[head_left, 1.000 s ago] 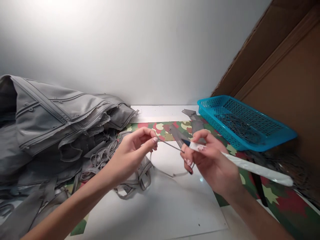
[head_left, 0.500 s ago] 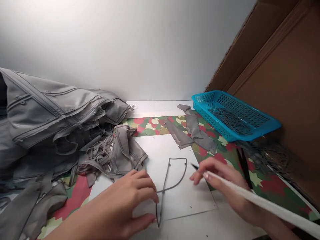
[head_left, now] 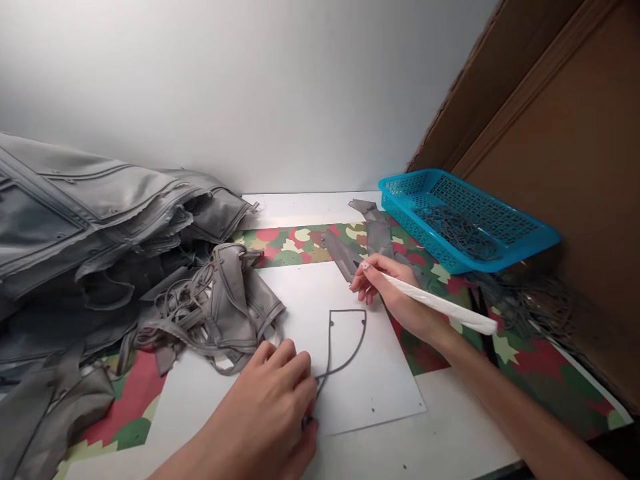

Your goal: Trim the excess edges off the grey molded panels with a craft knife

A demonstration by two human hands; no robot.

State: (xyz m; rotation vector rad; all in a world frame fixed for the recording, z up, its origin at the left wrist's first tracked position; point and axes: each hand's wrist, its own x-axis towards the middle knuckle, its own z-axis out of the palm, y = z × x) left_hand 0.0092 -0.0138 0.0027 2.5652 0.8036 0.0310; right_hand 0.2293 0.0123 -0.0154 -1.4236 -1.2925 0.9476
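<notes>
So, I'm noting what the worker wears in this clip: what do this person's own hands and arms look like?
The left grip and right grip are ungloved, with no rings visible. The right forearm shows no sleeve, watch or bracelet; little of the left one is in view. One right-hand nail looks painted a light colour; any pattern is too small to make out.
</notes>
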